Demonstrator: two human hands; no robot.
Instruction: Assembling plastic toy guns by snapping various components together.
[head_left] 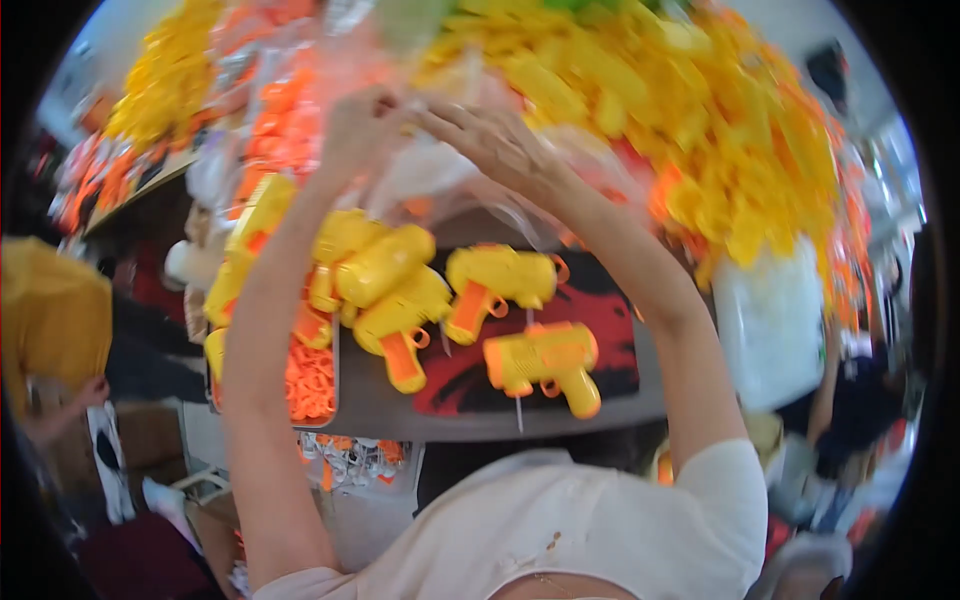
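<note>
Plastic (425, 178) jerked by left hand (353, 132) or right hand (505, 150) could knock a toy gun (545, 358) off the bench's (362, 405) near edge; I can't tell if blurred fingers (455, 128) pinch it.

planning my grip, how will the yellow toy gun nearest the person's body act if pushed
The toy gun looks like moulded plastic, so it is probably stiff and light for its size. Its smooth surface may slide on the mat. Lying on its side, with the handle sticking out, it seems likelier to pivot than roll.
</note>
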